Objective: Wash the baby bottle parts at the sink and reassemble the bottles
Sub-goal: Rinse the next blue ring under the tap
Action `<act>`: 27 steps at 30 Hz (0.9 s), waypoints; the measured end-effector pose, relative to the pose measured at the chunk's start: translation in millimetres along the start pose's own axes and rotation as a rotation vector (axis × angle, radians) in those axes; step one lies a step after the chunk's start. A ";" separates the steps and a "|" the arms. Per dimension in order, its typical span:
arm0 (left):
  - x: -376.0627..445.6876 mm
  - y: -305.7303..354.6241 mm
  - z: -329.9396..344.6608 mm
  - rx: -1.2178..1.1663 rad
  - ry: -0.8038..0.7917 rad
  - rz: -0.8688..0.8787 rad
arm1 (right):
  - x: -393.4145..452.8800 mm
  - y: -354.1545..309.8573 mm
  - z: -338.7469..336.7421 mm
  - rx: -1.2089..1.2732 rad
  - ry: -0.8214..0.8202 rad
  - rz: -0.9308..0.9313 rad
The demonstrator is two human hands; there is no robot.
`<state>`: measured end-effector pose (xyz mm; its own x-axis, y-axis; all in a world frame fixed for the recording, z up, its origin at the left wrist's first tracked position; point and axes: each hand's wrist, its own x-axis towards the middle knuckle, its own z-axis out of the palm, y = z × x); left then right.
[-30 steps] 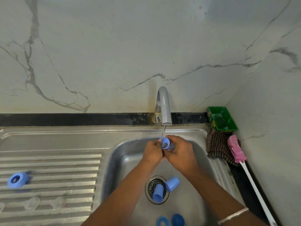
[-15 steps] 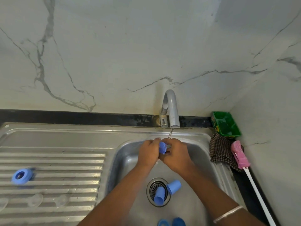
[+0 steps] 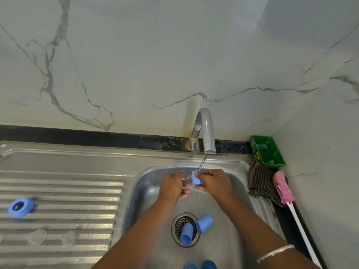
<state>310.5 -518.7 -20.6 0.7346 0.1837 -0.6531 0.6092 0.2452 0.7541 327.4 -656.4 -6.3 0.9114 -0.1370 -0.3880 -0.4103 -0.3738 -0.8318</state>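
A steel sink (image 3: 240,193) with a ribbed drainboard (image 3: 64,193) sits under a marble wall (image 3: 136,55). Beneath the running faucet (image 3: 206,131), the right hand (image 3: 215,183) pinches a small blue cap (image 3: 195,178); the left hand (image 3: 172,184) curls beside it, seemingly holding nothing. Two blue caps (image 3: 194,229) lie on the drain, a blue ring (image 3: 19,206) on the drainboard's left. A pink brush (image 3: 282,188) lines the right edge.

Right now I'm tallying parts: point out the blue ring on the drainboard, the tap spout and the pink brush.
blue ring (image 3: 19,207), head view, on its front rim.
tap spout (image 3: 208,131), head view, on the curved neck.
pink brush (image 3: 282,188), head view, on the pink head.
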 end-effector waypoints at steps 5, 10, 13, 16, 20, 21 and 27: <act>-3.0 0.5 5.4 -0.045 -0.059 -0.027 | -9.1 -0.3 0.9 -0.153 -0.061 -0.184; -1.1 -6.3 1.0 0.036 -0.071 0.066 | -23.5 8.5 -6.8 -0.220 -0.081 -0.302; 0.4 -9.8 -0.8 0.181 -0.089 0.216 | -22.2 14.0 -11.5 -0.187 -0.079 -0.290; -2.4 -11.1 0.1 0.181 -0.072 0.319 | -20.9 17.1 -11.8 -0.174 -0.102 -0.309; -1.8 -7.7 -0.2 0.140 -0.037 0.414 | -17.5 18.7 -8.7 -0.067 -0.104 -0.302; -1.3 -6.3 -0.9 0.110 -0.039 0.430 | -15.5 18.4 -8.0 -0.018 -0.101 -0.280; 2.2 -1.3 -4.1 0.050 0.007 0.425 | -14.7 13.2 -2.0 0.024 -0.067 -0.336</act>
<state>310.2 -514.7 -23.3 0.9215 0.2651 -0.2839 0.2664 0.1003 0.9586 308.7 -661.2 -10.8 0.9920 0.0506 -0.1155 -0.0891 -0.3663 -0.9262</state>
